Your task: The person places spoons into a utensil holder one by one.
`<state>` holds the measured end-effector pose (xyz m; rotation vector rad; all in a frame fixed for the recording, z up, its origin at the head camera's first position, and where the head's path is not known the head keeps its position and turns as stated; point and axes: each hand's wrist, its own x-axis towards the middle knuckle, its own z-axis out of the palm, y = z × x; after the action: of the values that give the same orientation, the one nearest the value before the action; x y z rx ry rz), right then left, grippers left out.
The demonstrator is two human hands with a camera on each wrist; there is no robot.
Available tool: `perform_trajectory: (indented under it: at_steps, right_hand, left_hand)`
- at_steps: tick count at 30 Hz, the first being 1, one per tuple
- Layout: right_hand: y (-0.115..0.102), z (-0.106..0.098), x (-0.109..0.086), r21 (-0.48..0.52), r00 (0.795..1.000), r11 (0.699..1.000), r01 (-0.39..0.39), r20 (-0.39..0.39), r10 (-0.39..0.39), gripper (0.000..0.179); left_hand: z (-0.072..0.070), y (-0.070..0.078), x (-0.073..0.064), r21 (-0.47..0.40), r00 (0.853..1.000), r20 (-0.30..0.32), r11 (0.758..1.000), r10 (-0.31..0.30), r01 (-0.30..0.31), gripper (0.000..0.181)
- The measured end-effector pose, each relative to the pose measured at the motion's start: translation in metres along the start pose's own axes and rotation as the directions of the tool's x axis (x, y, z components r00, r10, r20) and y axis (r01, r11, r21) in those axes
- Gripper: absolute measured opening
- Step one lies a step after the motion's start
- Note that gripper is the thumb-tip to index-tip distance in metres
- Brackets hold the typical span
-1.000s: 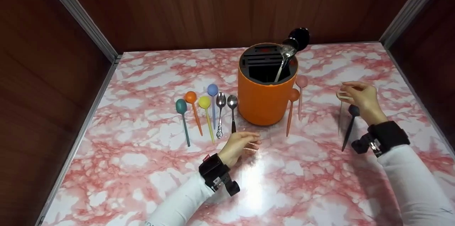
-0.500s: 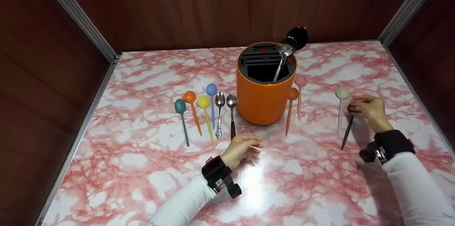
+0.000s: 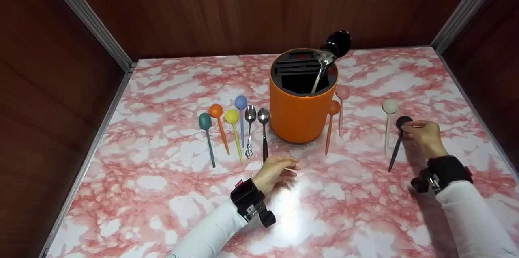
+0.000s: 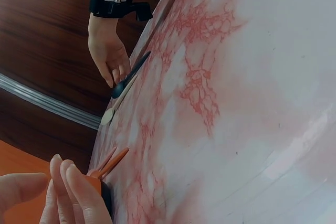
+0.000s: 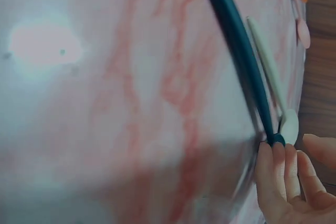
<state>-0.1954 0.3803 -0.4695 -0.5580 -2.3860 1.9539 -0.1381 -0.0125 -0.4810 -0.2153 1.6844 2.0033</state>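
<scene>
My right hand (image 3: 423,136) touches the dark spoon (image 3: 396,148) near its bowl, at the right of the table. In the right wrist view its fingertips (image 5: 278,150) lie against that spoon's neck, with the thumb apart. A cream spoon (image 3: 388,128) lies just left of it. My left hand (image 3: 275,173) hovers with relaxed fingers and holds nothing, close to the handle end of a black-handled metal spoon (image 3: 264,128). Behind it stands an orange utensil holder (image 3: 300,118) with a clear spoon (image 3: 322,67) and a black round-ended utensil (image 3: 340,43) in it.
Left of the holder lie an ornate metal spoon (image 3: 249,128) and blue (image 3: 241,102), yellow (image 3: 231,116), orange (image 3: 216,110) and green (image 3: 205,121) spoons. Right of it are a rust-orange spoon (image 3: 330,128) and a pink spoon (image 3: 342,92). Wood panels (image 3: 243,6) enclose the table.
My right hand has come away from the cream spoon, which now lies flat, and moved down and right to the dark spoon. The left hand has barely shifted.
</scene>
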Motion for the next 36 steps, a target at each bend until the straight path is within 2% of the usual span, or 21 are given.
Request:
perform_trajectory:
  at_steps: [2, 6, 11, 17, 22, 28, 31, 36]
  right_hand:
    - [0.003, 0.0, -0.001, -0.024, 1.0, 0.999, -0.022, -0.002, 0.022, 0.006]
    - [0.007, -0.001, -0.002, -0.019, 0.997, 0.997, -0.074, 0.006, 0.074, 0.015]
    - [0.009, -0.002, -0.002, 0.02, 0.991, 0.991, -0.133, 0.016, 0.133, 0.005]
    - [0.006, 0.0, 0.002, -0.016, 0.98, 0.98, -0.2, 0.012, 0.2, 0.01]
    - [0.007, 0.003, 0.005, -0.044, 0.976, 0.975, -0.218, -0.009, 0.218, 0.013]
    - [0.011, 0.004, 0.005, -0.023, 0.974, 0.974, -0.223, -0.033, 0.223, 0.011]
    - [0.011, 0.005, 0.002, -0.01, 0.98, 0.98, -0.2, -0.018, 0.2, 0.011]
    - [0.009, 0.009, -0.001, 0.055, 0.983, 0.981, -0.183, 0.033, 0.182, 0.022]
  left_hand:
    - [0.0, 0.0, 0.0, 0.005, 1.0, -0.001, 1.0, -0.009, 0.009, 0.027]
    - [0.0, 0.0, 0.0, 0.01, 0.999, -0.013, 0.999, -0.032, 0.032, 0.026]
    - [0.0, 0.0, 0.0, 0.006, 0.999, -0.023, 0.999, -0.043, 0.043, 0.026]
    - [0.001, -0.002, 0.002, -0.001, 0.999, -0.023, 0.999, -0.038, 0.038, 0.026]
    - [0.001, -0.002, 0.002, -0.014, 0.999, -0.015, 0.999, -0.046, 0.045, 0.026]
    - [0.002, -0.001, 0.002, 0.003, 0.999, -0.005, 0.999, -0.034, 0.034, 0.027]
    - [0.002, -0.001, 0.002, 0.001, 1.0, -0.002, 1.0, -0.03, 0.03, 0.027]
    - [0.003, 0.0, 0.003, -0.001, 1.0, -0.004, 1.0, -0.029, 0.029, 0.027]
